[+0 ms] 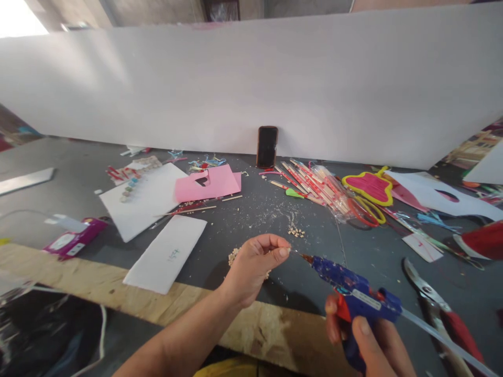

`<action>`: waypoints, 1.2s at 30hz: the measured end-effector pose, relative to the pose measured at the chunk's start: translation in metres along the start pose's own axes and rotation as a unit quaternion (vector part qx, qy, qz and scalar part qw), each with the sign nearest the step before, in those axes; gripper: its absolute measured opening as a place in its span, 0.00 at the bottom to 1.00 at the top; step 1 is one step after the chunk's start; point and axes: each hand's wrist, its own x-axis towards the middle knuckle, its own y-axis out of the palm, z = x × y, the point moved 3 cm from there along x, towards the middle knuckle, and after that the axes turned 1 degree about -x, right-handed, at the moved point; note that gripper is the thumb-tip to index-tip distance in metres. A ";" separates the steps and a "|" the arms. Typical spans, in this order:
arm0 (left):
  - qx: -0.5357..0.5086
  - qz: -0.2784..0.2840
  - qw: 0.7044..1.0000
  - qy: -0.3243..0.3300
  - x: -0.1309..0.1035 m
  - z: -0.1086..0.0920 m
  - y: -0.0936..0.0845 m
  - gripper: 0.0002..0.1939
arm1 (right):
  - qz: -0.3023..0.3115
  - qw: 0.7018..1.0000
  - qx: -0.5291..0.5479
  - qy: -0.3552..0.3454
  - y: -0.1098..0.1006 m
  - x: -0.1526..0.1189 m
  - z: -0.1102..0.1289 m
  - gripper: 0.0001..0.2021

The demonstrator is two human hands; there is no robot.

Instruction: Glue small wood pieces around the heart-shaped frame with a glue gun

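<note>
My right hand (pixel 373 340) is wrapped round the handle of a blue hot glue gun (pixel 356 285), and a clear glue stick (pixel 440 335) runs out of its back end. The gun's nozzle points left, close to the fingertips of my left hand (pixel 255 262). Thumb and forefinger there pinch a tiny pale piece (pixel 290 250), too small to name. A thin glue thread seems to stretch from it to the nozzle. Partly hidden behind my left hand is a pile of small wooden bits (pixel 233 255). A smaller group of such bits (pixel 296 232) lies just beyond my fingertips.
A phone (pixel 267 146) leans on the white board (pixel 236 84) at the back. Red-and-wood sticks (pixel 302 180) and a yellow-edged pink shape (pixel 371 188) lie right, with red-handled pruning shears (pixel 436 303) nearer. Left are pink foam (pixel 208 183), white boards (pixel 167 254) and a purple box (pixel 74 238).
</note>
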 end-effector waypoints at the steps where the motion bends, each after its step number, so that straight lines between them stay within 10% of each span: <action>1: -0.003 -0.004 1.000 0.011 -0.001 -0.002 -0.001 0.14 | -0.016 0.999 -0.025 0.012 -0.005 0.005 0.001 0.16; 10: -0.006 -0.017 0.998 0.068 -0.011 -0.011 -0.012 0.09 | 0.068 0.951 -0.227 0.201 -0.056 0.065 -0.017 0.22; 15: -0.001 -0.017 0.998 0.059 -0.015 -0.007 -0.018 0.09 | 0.066 0.822 -0.559 0.092 -0.072 0.078 0.000 0.16; 21: 0.010 -0.010 0.999 0.051 -0.018 0.004 -0.021 0.08 | 0.101 0.782 -0.575 -0.217 -0.013 0.104 0.024 0.10; 27: -0.002 0.005 0.998 0.065 -0.024 0.005 -0.021 0.07 | 0.140 0.748 -0.600 -0.249 0.037 0.145 0.014 0.09; 36: -0.004 -0.006 0.998 0.061 -0.025 0.007 -0.027 0.07 | 0.134 0.728 -0.627 -0.243 0.048 0.144 0.011 0.09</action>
